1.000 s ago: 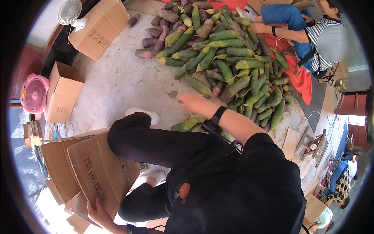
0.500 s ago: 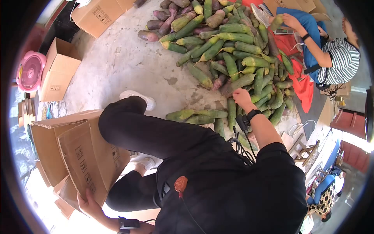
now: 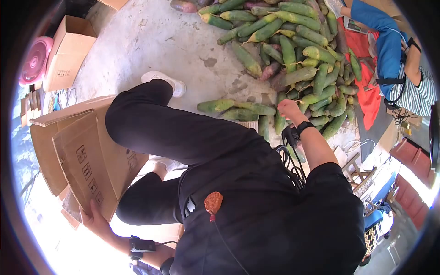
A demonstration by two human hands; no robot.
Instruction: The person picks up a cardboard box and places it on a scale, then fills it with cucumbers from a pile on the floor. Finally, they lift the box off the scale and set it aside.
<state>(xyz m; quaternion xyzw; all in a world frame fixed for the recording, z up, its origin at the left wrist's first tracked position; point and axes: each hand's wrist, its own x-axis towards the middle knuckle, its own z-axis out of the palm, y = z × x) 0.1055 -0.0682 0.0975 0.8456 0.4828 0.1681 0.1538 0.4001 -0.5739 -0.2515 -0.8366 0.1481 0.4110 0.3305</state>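
Observation:
My left hand (image 3: 95, 219) has its fingers closed on the edge of a flap of an open cardboard box (image 3: 98, 156), which leans beside my leg at the left. Printed symbols mark the flap. Over the near edge of a large heap of green radishes (image 3: 316, 55), my right hand (image 3: 290, 111) is curled into a loose fist. One green radish (image 3: 279, 120) lies just left of that hand. What the curled fingers hold, if anything, is hidden. Apart from the heap, a few radishes (image 3: 215, 106) lie between it and my thigh.
Another person in a striped top (image 3: 419, 89) sits beyond the heap, near red sheeting (image 3: 369, 103). A second open carton (image 3: 68, 55) and a pink fan (image 3: 35, 59) stand at the far left. Wooden stools (image 3: 355, 172) are at the right.
The view has shifted, moving the heap up and right in it. My left hand still grips the flap; my right hand stays near the heap's edge. The other person's raised radish no longer shows.

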